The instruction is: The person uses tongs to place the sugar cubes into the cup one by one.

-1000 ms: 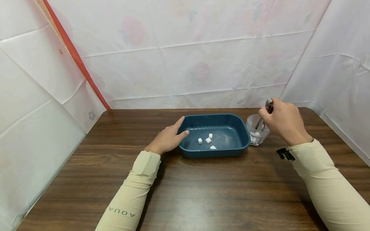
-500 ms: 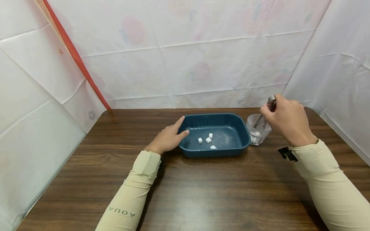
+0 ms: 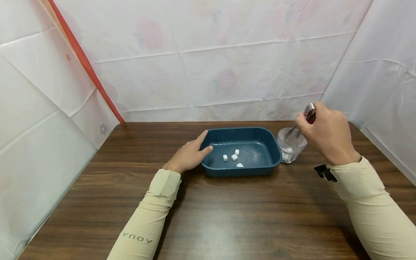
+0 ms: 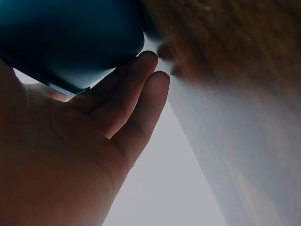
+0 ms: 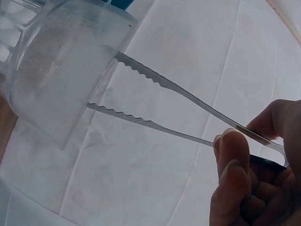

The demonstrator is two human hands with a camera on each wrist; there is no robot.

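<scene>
My right hand point(image 3: 328, 131) grips metal tongs point(image 5: 188, 96) with wavy inner edges. Their arms stand apart, and nothing shows between them in the right wrist view. The tips are at the mouth of a clear glass point(image 3: 293, 156), which holds several small white cubes point(image 3: 285, 157). Left of the glass is a dark blue rectangular tray point(image 3: 240, 172) with several white cubes point(image 3: 234, 157) on its floor. At the tray's left end rests my left hand point(image 3: 186, 156), thumb over the rim. In the left wrist view, its fingers point(image 4: 153, 96) lie fairly straight, beside the tray's outer wall.
Everything stands on a brown wood-grain table point(image 3: 211, 216), with the tray and glass near its far edge. A pale patterned cloth point(image 3: 201, 72) hangs behind and at both sides. A red strip point(image 3: 86, 65) runs down the cloth at left.
My right hand has moved up and slightly right, drawing the tongs higher out of the glass. My left hand, the tray and its cubes stay put.
</scene>
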